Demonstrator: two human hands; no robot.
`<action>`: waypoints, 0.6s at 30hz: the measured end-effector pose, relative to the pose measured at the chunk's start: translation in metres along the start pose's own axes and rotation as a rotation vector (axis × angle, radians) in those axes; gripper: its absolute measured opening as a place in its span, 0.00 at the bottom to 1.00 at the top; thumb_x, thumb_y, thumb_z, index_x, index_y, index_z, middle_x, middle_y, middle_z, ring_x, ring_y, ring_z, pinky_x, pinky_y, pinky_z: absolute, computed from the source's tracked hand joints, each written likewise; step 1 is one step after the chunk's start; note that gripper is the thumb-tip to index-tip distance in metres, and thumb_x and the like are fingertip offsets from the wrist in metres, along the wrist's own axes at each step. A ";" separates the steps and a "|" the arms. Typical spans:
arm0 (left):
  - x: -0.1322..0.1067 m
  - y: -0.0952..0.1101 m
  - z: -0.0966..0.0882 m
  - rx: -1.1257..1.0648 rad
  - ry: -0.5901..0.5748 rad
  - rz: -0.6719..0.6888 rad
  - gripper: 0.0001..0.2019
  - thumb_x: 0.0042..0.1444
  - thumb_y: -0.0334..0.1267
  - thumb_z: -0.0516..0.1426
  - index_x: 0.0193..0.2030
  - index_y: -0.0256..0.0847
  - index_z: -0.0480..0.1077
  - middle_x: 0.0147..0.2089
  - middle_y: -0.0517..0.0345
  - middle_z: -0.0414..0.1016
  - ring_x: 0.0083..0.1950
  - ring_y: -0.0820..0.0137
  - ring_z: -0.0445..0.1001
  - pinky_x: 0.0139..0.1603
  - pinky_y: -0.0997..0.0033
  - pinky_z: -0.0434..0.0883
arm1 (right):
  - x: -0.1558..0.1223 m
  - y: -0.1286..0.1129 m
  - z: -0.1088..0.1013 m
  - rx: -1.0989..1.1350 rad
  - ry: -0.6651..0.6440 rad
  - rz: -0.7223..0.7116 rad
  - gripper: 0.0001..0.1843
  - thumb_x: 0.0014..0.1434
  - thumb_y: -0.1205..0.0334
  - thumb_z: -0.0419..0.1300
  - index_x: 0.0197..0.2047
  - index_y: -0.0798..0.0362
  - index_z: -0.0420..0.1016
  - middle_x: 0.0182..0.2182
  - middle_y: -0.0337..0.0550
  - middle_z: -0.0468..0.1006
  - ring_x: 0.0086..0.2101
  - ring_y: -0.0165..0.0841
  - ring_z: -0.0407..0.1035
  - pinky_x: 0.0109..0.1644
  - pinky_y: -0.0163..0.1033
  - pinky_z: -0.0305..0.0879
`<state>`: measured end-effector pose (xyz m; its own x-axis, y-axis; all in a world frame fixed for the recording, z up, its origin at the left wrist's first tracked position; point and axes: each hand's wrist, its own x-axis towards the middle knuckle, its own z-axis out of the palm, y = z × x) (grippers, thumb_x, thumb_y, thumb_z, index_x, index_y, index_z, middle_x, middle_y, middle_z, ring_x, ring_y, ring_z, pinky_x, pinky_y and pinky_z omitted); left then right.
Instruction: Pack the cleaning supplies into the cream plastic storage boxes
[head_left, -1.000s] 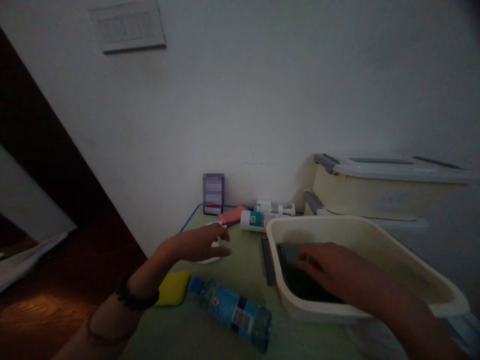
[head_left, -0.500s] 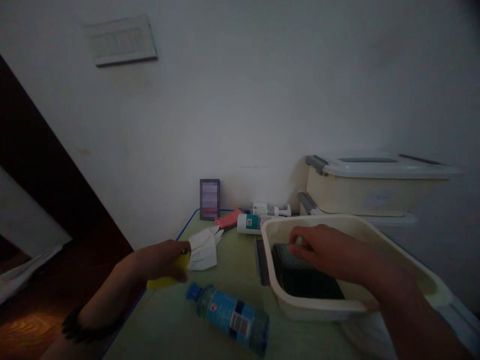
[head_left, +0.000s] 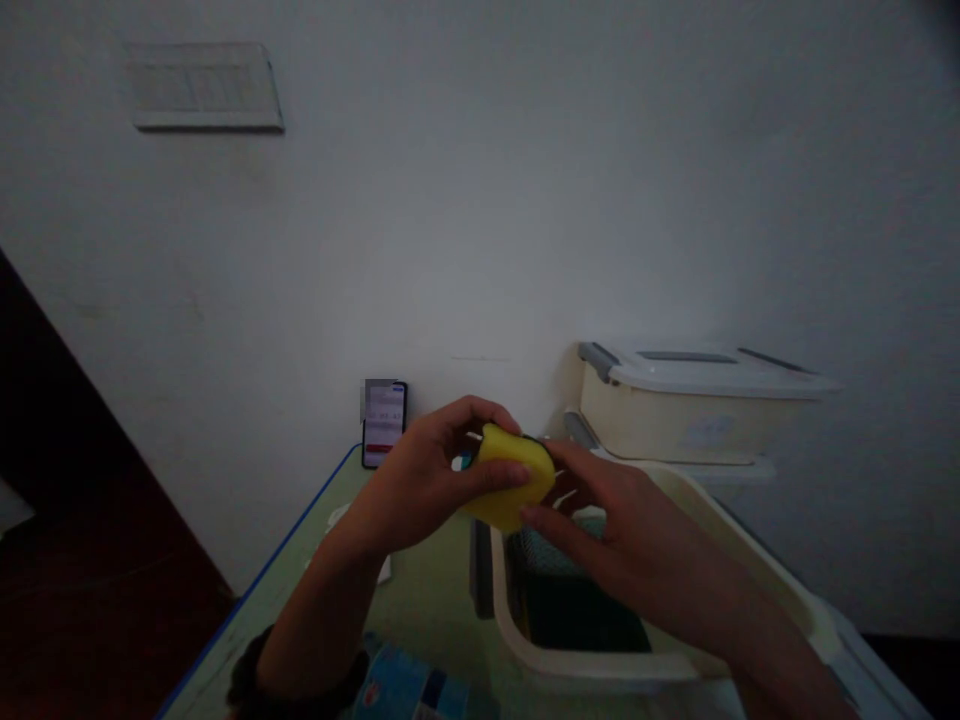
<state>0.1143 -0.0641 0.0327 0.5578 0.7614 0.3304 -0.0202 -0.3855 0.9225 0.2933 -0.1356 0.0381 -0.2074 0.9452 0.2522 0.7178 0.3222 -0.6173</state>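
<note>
My left hand (head_left: 420,485) grips a yellow sponge (head_left: 510,480) and holds it up above the left rim of a cream plastic basin (head_left: 750,540). My right hand (head_left: 607,520) meets it from the right, its fingers pinching the sponge's right side. A dark object with a teal mesh part (head_left: 570,600) lies in the basin under the hands. A blue-labelled water bottle (head_left: 405,690) lies on the green table (head_left: 427,600) by my left forearm.
A phone (head_left: 385,423) leans upright against the white wall at the table's back. A lidded cream storage box (head_left: 697,405) stands behind the basin. A white crumpled mask (head_left: 384,570) peeks out behind my left arm. Dark floor lies to the left.
My left hand picked the yellow sponge off the table and raised it to the centre. My right hand left the basin and came up to the sponge. The view tilted upward.
</note>
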 end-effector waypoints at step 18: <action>-0.018 0.007 0.004 -0.060 -0.153 0.019 0.28 0.56 0.40 0.61 0.60 0.46 0.55 0.56 0.51 0.68 0.54 0.65 0.71 0.56 0.62 0.68 | -0.003 0.014 -0.012 -0.070 0.366 -0.429 0.18 0.54 0.75 0.59 0.44 0.46 0.64 0.41 0.38 0.66 0.43 0.31 0.66 0.46 0.36 0.68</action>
<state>0.1078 -0.0827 0.0330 0.6763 0.6647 0.3176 -0.0786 -0.3636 0.9282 0.3120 -0.1348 0.0382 -0.2550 0.6463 0.7192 0.6646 0.6574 -0.3551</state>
